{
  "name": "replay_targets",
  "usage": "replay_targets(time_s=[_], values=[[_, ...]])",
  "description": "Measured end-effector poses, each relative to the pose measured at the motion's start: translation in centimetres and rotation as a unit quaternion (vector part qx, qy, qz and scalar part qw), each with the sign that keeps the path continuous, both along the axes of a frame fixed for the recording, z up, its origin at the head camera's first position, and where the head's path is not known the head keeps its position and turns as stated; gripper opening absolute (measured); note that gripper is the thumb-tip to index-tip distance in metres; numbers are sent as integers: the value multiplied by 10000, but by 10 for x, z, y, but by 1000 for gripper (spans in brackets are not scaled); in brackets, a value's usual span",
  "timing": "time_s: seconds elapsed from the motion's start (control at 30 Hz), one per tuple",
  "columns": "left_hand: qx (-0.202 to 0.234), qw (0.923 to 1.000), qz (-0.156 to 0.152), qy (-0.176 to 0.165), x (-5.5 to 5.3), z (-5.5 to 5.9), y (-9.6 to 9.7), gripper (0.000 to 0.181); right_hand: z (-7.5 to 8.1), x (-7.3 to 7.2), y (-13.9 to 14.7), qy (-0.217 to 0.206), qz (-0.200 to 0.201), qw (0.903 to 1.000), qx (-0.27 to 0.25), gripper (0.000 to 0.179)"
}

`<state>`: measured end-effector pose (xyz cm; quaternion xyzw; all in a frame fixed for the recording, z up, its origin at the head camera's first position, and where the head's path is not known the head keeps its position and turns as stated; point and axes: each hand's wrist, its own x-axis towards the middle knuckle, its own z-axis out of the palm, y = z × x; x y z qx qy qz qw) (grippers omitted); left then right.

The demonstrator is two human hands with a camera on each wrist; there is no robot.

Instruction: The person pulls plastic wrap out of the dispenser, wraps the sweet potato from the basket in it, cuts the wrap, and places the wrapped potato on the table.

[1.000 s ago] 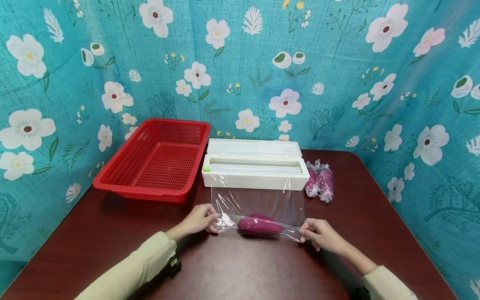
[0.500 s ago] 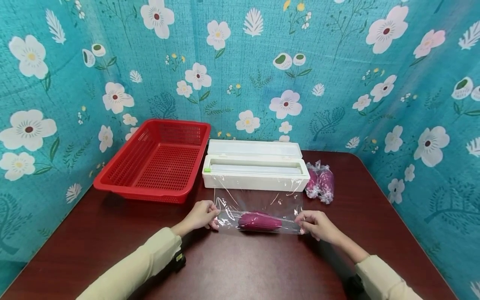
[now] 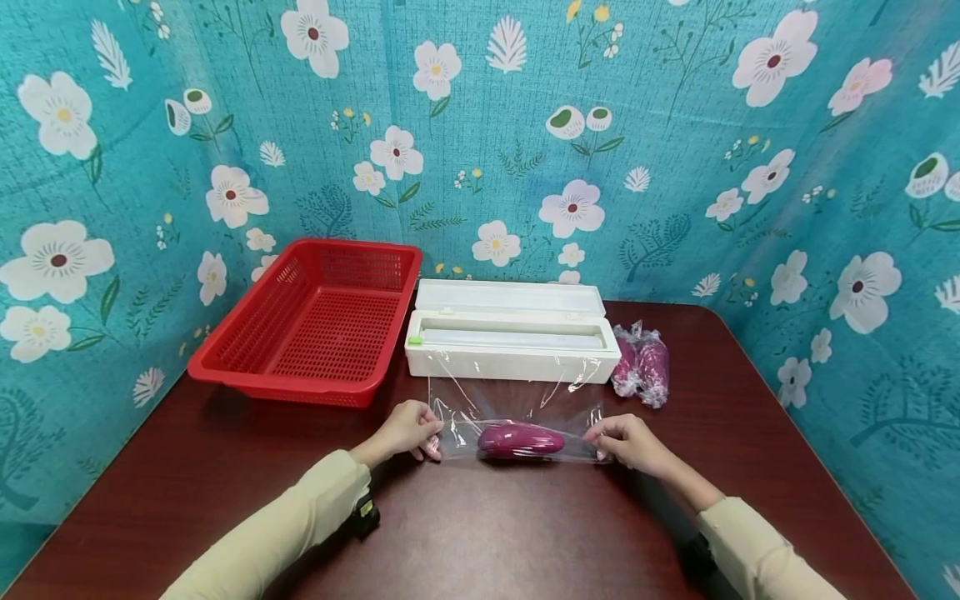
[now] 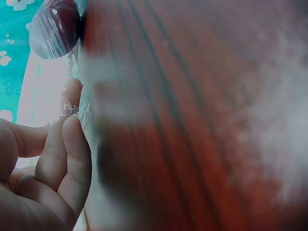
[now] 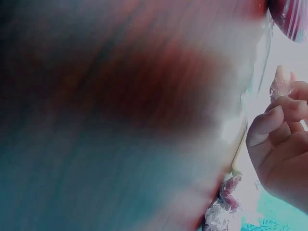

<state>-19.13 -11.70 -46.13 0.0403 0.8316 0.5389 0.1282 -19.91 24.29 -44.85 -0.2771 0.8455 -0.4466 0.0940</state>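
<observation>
A smooth purple-magenta, elongated vegetable (image 3: 519, 440) lies on its side under clear cling film (image 3: 465, 400), which runs to it from the white cling film box (image 3: 513, 364). My left hand (image 3: 407, 431) pinches the film at the left of the vegetable, between thumb and fingers. At the other end, my right hand (image 3: 634, 442) pinches the film's right side. In the left wrist view, gathered film (image 4: 72, 108) shows at the left fingertips. The right wrist view has film (image 5: 280, 89) stretched over a right fingertip, with the wrapped vegetable (image 5: 291, 17) above.
The film box's lid (image 3: 510, 296) is up, and a green slider (image 3: 415, 340) sits at its left end. To its left stands a red plastic basket (image 3: 330, 333). Two film-wrapped purple vegetables (image 3: 651, 368) lie right of the box on the dark wooden table (image 3: 480, 533).
Both hands have shifted slightly toward the box, still pinching the film. The vegetable has turned over a little, and the film over it has moved with it.
</observation>
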Motion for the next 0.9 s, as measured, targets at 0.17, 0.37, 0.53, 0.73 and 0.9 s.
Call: replay_targets(time_s=[0.17,0.37,0.53,0.73,0.9], values=[[-208,9998,16,47,-1,-1,2,14,-12,-7,2,143,64,9998,123,14],[-541,9982,-27,275,-2,-1,5,14,-10,-4,3,-85,40,9994,335,18],[-699,9954,-50,659,-3,0,8,9,-5,-2,-1,-424,104,9990,131,24],[-324,9978,-156,561,-3,4,11,6,-2,-5,-8,-361,-45,9985,409,21],[-357,9984,-269,357,-2,7,11,20,-7,-10,-12,156,74,9980,608,16]])
